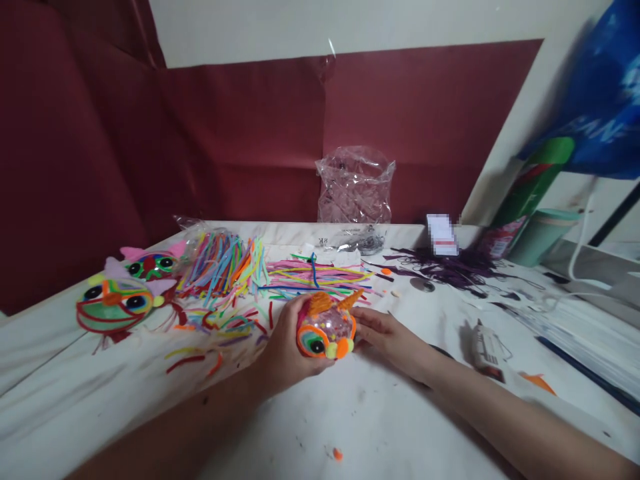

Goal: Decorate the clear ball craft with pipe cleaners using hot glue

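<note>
A round, clear craft animal (327, 327) with orange ears, a black googly eye ringed in orange and green, and small yellow and orange pompoms is held up over the table. My left hand (293, 343) is wrapped round its left side. From the right, the bent fingers of my right hand (383, 337) press against its other side; their tips are partly hidden behind it. Pipe cleaners (320, 273) in several colours lie just behind the craft animal, and short cut pieces (225, 327) are scattered left of my left hand.
Two similar craft animals (117, 310) sit at the left. Bundled pipe cleaners (220, 263) lie near a clear plastic bag (355, 193). To the right are purple strips (455, 267), a phone (443, 233), a white glue gun (485, 348) and a green cup (543, 237).
</note>
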